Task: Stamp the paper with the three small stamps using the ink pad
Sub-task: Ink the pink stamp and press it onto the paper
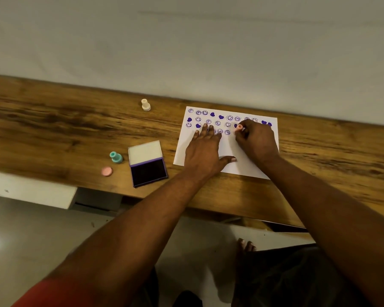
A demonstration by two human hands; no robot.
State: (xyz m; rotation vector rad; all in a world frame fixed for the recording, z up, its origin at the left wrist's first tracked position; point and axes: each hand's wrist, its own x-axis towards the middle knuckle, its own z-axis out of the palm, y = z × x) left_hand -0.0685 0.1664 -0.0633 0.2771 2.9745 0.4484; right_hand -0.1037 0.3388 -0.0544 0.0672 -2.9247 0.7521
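Note:
A white paper [231, 167] lies on the wooden table, its upper rows filled with purple smiley and heart prints. My right hand [255, 140] grips a small pink stamp [239, 127] and holds it down on the paper in the third row. My left hand [205, 151] lies flat on the paper with fingers spread, pinning it. The ink pad [148, 171] sits open to the left of the paper, its lid [145, 152] tipped back. A teal stamp [115, 157] stands left of the pad. A cream stamp [145, 105] stands near the table's far edge.
A pink round cap [106, 171] lies on the wooden table [53, 129] below the teal stamp. A pale wall rises behind the table. Below the near edge are a tiled floor and my bare foot [245, 245].

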